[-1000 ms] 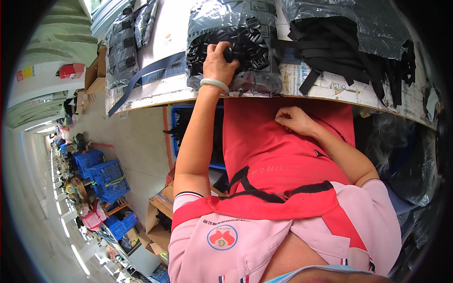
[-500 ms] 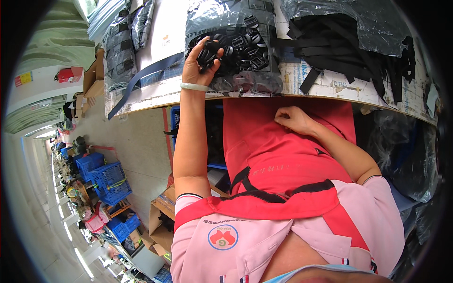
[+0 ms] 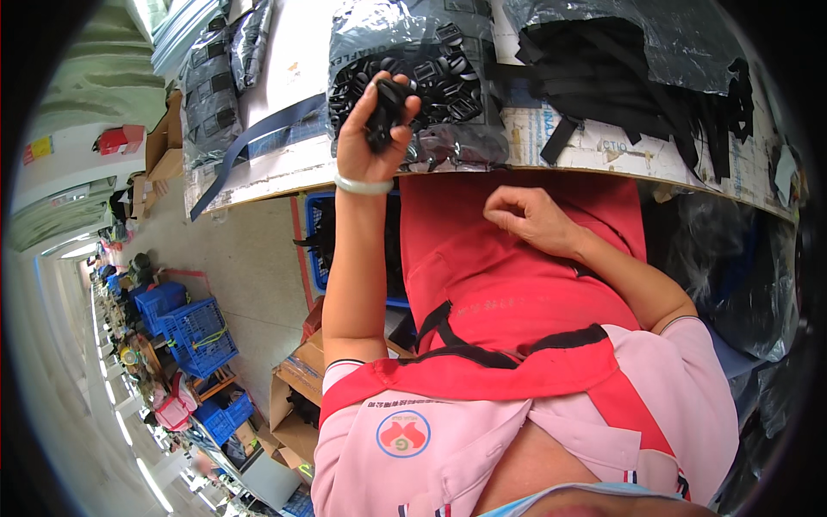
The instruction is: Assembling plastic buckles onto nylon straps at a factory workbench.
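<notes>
My left hand [image 3: 369, 145], a pale bangle at its wrist, is closed round a small handful of black plastic buckles [image 3: 385, 116]. It is just over the near left part of a heap of similar black buckles [image 3: 450, 73], which lie on a grey plastic bag [image 3: 366, 30] on the table. My right hand [image 3: 543, 222] is over my red apron [image 3: 517, 297], below the table edge. Its fingers are curled in, and anything inside them is hidden.
Black straps [image 3: 594, 73] spill from a plastic bag at the right of the white-topped table [image 3: 284, 164]. A dark blue strap [image 3: 250, 151] hangs over its left edge. Below stand a blue crate [image 3: 320, 258] and an open cardboard box [image 3: 297, 379]. More blue baskets [image 3: 202, 336] stand farther left.
My left hand has drawn slightly nearer to me with the buckles, its fingers wrapped more fully round them. My right hand has risen slightly and moved a little left, fingers still curled.
</notes>
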The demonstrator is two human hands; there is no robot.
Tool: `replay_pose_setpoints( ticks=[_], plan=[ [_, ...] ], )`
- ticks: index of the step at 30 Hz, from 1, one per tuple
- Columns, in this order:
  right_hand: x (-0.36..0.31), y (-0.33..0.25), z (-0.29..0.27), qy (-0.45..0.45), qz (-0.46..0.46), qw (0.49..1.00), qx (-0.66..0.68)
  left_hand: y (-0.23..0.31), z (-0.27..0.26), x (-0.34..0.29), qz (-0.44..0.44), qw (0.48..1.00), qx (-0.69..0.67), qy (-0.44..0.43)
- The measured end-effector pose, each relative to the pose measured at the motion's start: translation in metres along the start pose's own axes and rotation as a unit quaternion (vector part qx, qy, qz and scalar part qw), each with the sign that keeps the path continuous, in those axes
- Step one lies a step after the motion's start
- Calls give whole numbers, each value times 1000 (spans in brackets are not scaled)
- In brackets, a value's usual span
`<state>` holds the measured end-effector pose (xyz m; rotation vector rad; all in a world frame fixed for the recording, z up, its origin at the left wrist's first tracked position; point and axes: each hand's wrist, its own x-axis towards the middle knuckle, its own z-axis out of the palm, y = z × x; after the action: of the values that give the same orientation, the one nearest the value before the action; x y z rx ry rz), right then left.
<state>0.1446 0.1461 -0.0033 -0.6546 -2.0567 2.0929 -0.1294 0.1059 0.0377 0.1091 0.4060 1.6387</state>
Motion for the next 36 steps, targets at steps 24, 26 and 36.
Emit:
replay_pose_setpoints(
  ticks=[24, 26, 36],
  plan=[
    [-4, 51, -25, 54, -65, 907, -413, -111, -64, -99, -115, 991, 51, 33],
    [7, 78, -32, 68, -69, 885, -456, -121, -62, -99, -138, 988, 48, 41],
    [52, 109, -42, -29, 54, 858, -509, -134, -63, -99, -154, 983, 57, 88]
  ],
)
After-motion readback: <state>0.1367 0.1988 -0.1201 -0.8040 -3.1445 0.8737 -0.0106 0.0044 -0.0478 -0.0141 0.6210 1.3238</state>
